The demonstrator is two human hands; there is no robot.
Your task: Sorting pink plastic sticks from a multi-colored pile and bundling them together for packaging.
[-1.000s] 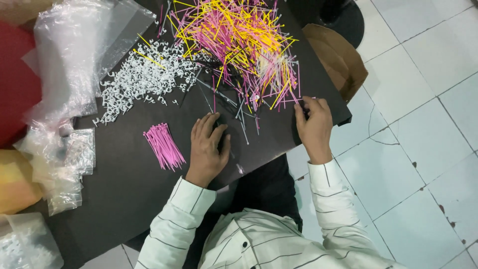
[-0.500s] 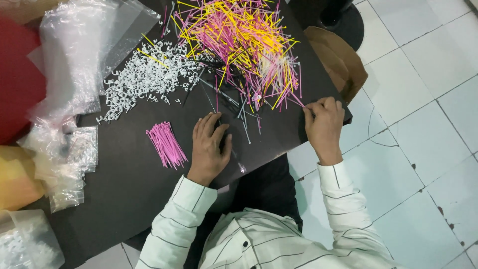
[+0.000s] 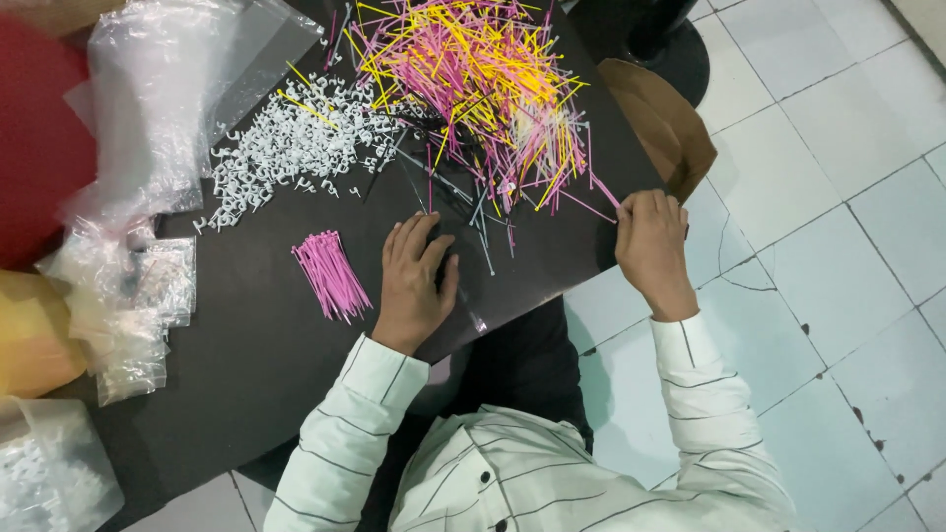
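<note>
Step in hand: sorting, it appears; a pink stick (image 3: pixel 603 190) is being drawn from the edge of the pink and yellow pile (image 3: pixel 473 89).
Right hand (image 3: pixel 652 246): curled at the table's (image 3: pixel 246 394) right edge, fingertips pinching that stick's end.
Left hand (image 3: pixel 416 281): palm down, fingers loosely spread, flat on the table and holding nothing, just right of the gathered pink bundle (image 3: pixel 330 276).
Next move: likely calls for carrying the stick across to the bundle.
Nearby: white clips (image 3: pixel 286 148); clear bags (image 3: pixel 148 108).

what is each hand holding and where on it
Right hand pinches a thin pink plastic stick at its near end. Left hand lies flat on the black table, holding nothing.
</note>
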